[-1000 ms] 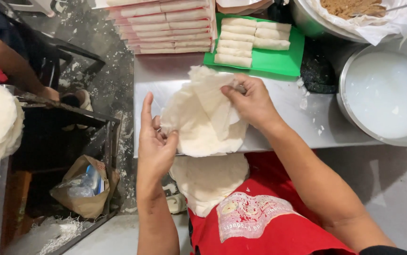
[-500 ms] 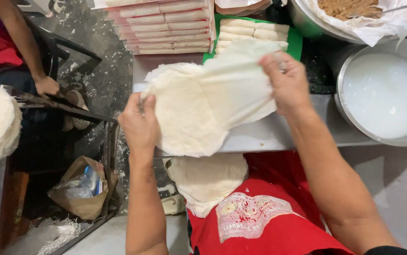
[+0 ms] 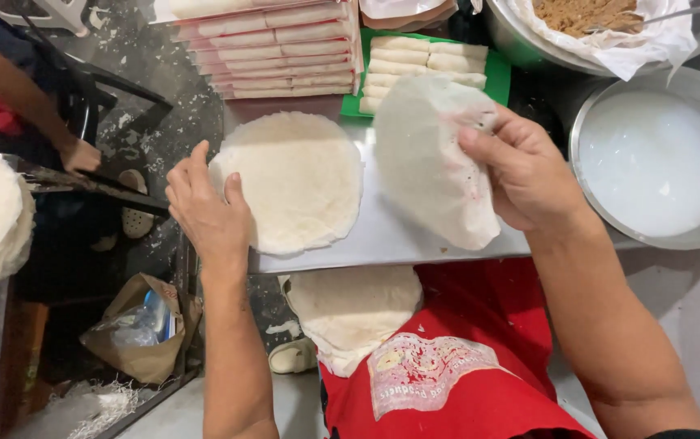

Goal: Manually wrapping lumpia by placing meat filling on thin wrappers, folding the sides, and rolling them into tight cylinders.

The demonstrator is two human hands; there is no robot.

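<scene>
Right hand (image 3: pixel 525 175) is pinching one thin round wrapper (image 3: pixel 431 162), lifting it clear; left hand (image 3: pixel 208 211) is pressing flat on the wrapper sheet (image 3: pixel 297 179) lying on the steel counter (image 3: pixel 382 236). Nothing is filled yet; a lap stack (image 3: pixel 354 313) is waiting.

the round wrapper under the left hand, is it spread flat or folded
Spread flat: the round wrapper lies open as a full circle on the metal table, the left hand on its edge.

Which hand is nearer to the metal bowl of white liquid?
Right. The right hand, holding a thin round wrapper, is just left of the bowl; the left hand rests across the table on another wrapper.
</scene>
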